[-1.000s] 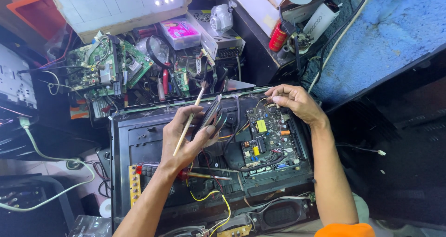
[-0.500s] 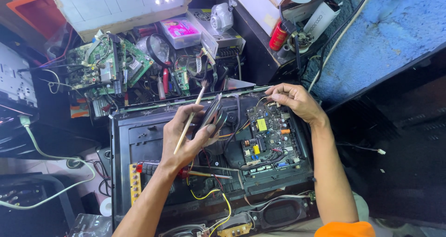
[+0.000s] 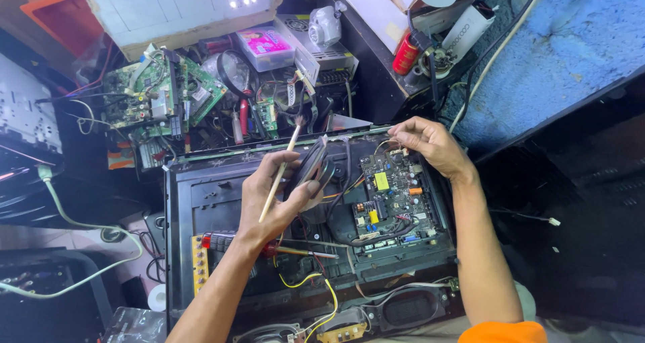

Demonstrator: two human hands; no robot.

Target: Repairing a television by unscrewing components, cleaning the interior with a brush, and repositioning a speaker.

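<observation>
An opened flat-screen chassis (image 3: 201, 202) lies in front of me, back side up. My left hand (image 3: 275, 198) grips a thin wooden-handled brush (image 3: 285, 158) and a dark oval speaker part (image 3: 310, 168) together over the chassis middle. My right hand (image 3: 430, 145) rests at the far top corner of the green main circuit board (image 3: 393, 198), fingertips pinched on a thin wire or connector there. Yellow and red wires (image 3: 316, 289) run across the lower chassis.
Loose green circuit boards (image 3: 161, 94), a magnifying glass (image 3: 235, 74), a pink-lidded box (image 3: 265, 44) and tools crowd the bench behind. A red can (image 3: 405, 53) stands on a dark shelf. Blue fabric (image 3: 571, 47) lies right. A yellow strip board (image 3: 199, 262) sits at the chassis' left.
</observation>
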